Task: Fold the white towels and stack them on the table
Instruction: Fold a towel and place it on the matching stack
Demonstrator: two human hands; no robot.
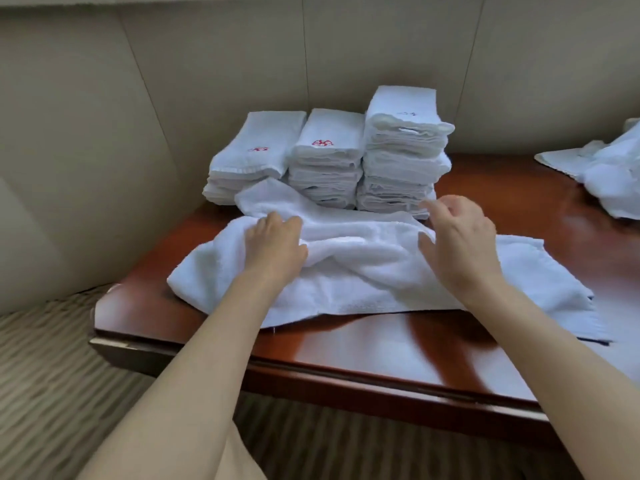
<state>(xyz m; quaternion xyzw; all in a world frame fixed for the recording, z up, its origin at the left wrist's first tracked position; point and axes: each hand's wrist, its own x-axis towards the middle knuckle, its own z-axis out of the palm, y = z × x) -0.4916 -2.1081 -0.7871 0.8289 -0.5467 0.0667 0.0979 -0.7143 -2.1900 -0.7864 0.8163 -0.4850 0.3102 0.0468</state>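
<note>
A crumpled white towel (363,268) lies spread across the reddish-brown table (363,348), partly doubled over itself. My left hand (273,244) rests on its left part, fingers curled into a raised fold. Over the towel's right part my right hand (457,244) hovers with loosely bent fingers, its thumb near the cloth and nothing held. Behind the towel stand three stacks of folded white towels: a low left stack (252,154) and a middle stack (325,150), both with red embroidery on top, and a taller right stack (405,140).
A heap of unfolded white towels (609,178) lies at the table's far right. A padded beige wall (173,81) runs behind and to the left. Striped carpet (52,375) lies beyond the table's left corner and front edge.
</note>
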